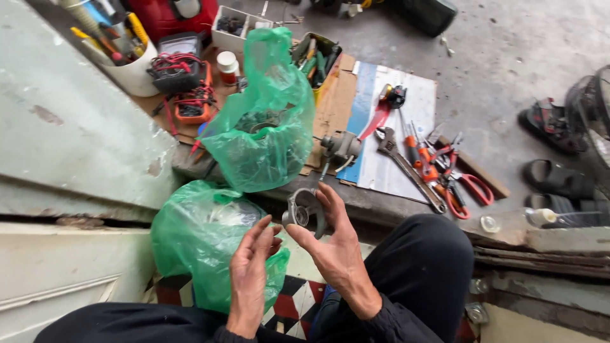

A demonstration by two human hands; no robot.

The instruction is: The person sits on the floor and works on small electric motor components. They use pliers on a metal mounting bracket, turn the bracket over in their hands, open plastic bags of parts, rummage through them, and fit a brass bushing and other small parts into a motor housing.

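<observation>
A round grey metal part (pixel 304 213) sat in the right hand (pixel 333 244), whose fingers were clamped around its rim, near the middle of the scene above the person's lap. The left hand (pixel 250 270) hovered just beside it, fingers apart and slightly curled, holding nothing. Two green plastic bags (pixel 260 121) stood to the left, one near, one farther. On the far board (pixel 394 168) lay one wrench (pixel 406 168), one pair of red-handled scissors (pixel 467 190) and a small motor (pixel 340 147). Two sandals (pixel 553 152) rested at the right.
</observation>
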